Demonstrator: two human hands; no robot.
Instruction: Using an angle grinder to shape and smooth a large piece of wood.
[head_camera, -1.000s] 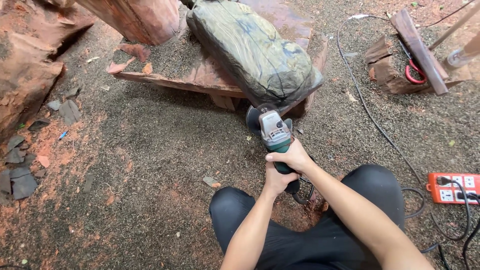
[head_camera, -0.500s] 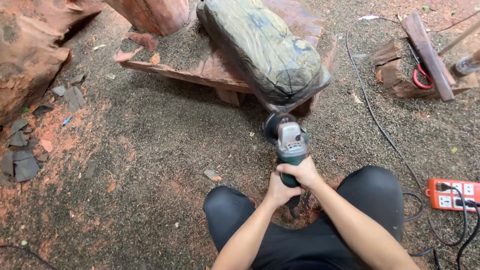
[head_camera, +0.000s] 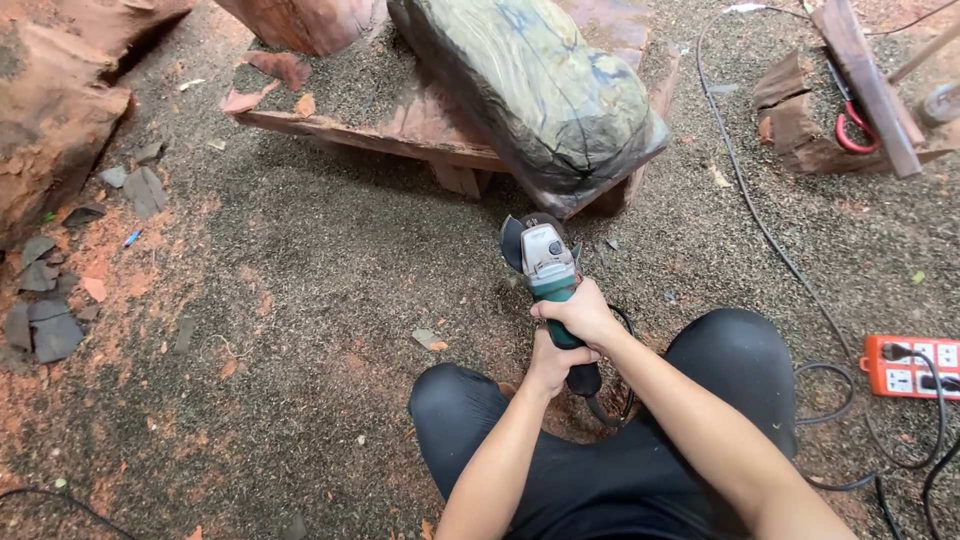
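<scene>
Hands both wrap one angle grinder: the right hand is clenched round its green body, the left hand clenched just behind it on the tail end. Just ahead of the knuckles, the disc points at a greenish stone slab lying on a reddish wooden plank. Well off to the right lies an orange power strip.
</scene>
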